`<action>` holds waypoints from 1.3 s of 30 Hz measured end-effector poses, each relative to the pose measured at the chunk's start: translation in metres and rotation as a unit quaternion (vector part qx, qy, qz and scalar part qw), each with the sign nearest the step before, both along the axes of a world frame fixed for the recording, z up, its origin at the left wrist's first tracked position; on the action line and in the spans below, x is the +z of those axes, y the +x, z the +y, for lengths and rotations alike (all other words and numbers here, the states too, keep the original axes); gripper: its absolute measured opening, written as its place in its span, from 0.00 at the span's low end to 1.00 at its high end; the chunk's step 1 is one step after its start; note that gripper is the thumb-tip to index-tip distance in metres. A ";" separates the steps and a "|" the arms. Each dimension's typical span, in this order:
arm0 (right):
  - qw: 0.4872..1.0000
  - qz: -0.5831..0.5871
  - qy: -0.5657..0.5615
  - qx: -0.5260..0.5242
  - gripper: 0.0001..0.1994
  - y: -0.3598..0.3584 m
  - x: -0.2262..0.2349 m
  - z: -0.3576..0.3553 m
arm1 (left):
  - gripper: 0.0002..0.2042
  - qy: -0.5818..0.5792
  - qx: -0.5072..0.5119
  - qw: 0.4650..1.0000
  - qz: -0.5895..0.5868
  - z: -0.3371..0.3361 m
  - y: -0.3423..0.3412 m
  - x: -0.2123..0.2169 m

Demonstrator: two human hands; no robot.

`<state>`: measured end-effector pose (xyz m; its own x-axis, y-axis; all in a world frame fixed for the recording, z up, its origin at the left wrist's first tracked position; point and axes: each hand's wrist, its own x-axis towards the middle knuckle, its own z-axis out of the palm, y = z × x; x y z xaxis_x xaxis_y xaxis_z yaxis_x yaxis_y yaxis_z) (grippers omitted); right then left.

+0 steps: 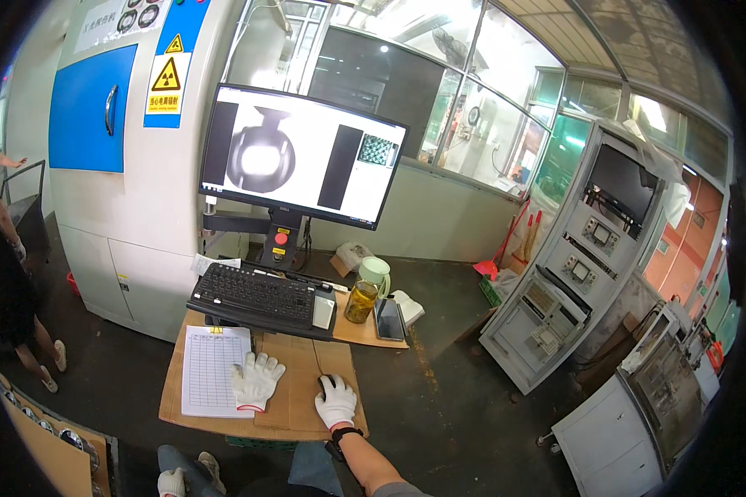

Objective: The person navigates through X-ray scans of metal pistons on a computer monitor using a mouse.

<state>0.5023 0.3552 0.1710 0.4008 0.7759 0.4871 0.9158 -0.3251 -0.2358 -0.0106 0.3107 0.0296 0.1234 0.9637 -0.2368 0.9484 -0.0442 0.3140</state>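
A dark mouse on the cardboard-covered desk is covered by the gloved right hand, fingers curled loosely over it. A loose white glove lies flat beside it, touching a printed sheet. The left hand cannot be made out. A black keyboard sits beyond, below the monitor.

A small wooden desk topped with brown cardboard carries the things. A lined white paper form lies left of the white-gloved left hand. Beyond both hands sits a black keyboard; farther right stand a jar of amber liquid and a dark phone.
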 end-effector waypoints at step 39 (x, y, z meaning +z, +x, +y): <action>1.000 0.001 0.005 0.022 0.25 0.003 0.001 0.001 | 0.17 -0.042 0.068 0.997 -0.023 -0.002 0.005 -0.005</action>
